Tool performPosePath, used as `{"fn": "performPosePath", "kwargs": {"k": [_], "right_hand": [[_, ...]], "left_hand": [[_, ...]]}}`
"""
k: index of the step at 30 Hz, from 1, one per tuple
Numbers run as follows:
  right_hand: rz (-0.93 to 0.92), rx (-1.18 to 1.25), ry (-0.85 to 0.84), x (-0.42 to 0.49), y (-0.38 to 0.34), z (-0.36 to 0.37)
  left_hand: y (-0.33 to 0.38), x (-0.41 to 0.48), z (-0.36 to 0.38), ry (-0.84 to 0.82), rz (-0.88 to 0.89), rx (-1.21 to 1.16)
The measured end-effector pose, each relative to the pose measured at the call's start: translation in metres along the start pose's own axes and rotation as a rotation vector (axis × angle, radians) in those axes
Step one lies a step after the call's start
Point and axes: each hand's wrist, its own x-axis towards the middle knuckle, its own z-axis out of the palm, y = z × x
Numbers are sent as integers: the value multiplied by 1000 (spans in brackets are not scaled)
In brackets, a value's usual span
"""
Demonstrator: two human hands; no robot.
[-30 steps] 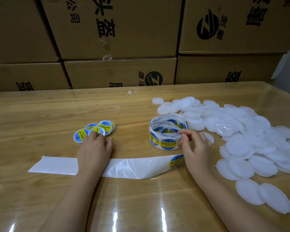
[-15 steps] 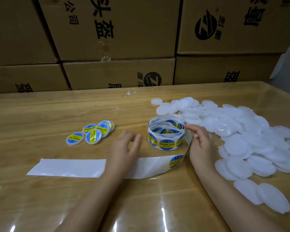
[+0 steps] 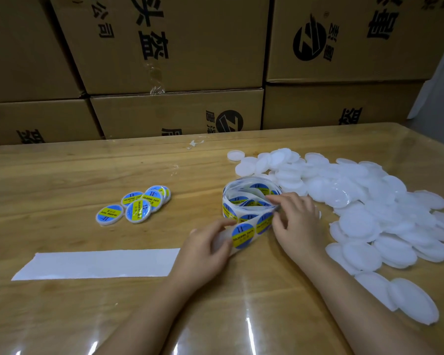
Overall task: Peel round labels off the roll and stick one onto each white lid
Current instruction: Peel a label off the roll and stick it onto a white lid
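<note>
A loose roll of round blue-and-yellow labels (image 3: pixel 244 198) stands at the table's middle. My left hand (image 3: pixel 205 249) grips the white backing strip just below a label (image 3: pixel 243 236), lifting it off the table. My right hand (image 3: pixel 297 221) pinches the roll's near right edge with thumb and fingertips. A large heap of plain white lids (image 3: pixel 364 201) spreads to the right of the roll. Several labelled lids (image 3: pixel 139 206) lie in a small cluster to the left.
The empty backing strip (image 3: pixel 98 263) runs flat along the table towards the left. Stacked cardboard boxes (image 3: pixel 174 60) wall off the table's far edge. The wooden table (image 3: pixel 62 175) has a glossy clear cover.
My left hand left the labelled lids, moved right and took hold of the backing strip beside the roll. My right hand shifted onto the roll's edge. The strip end lifted.
</note>
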Motion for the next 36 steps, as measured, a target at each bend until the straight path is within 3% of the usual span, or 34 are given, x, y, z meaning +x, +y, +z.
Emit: {"fn": "performPosePath", "kwargs": {"k": [9, 14, 21, 25, 28, 31, 34, 36], "right_hand": [[-73, -14, 24, -1, -7, -3], [-23, -105, -15, 0, -2, -2], [-120, -121, 54, 2, -3, -2], [72, 54, 80, 5, -1, -3], [347, -34, 193, 9, 7, -8], [456, -227, 32, 7, 15, -10], [445, -358, -181, 3, 20, -5], [417, -443, -219, 3, 22, -2]], "left_hand": [[-1, 1, 0, 179, 60, 266], [-1, -1, 0, 116, 16, 18], [7, -1, 1, 97, -46, -214], [2, -1, 1, 67, -68, -221], [-3, 2, 1, 82, -92, -237], [-10, 5, 1, 78, -146, -296], [-12, 8, 1, 41, -215, -407], [-13, 10, 0, 18, -235, -458]]}}
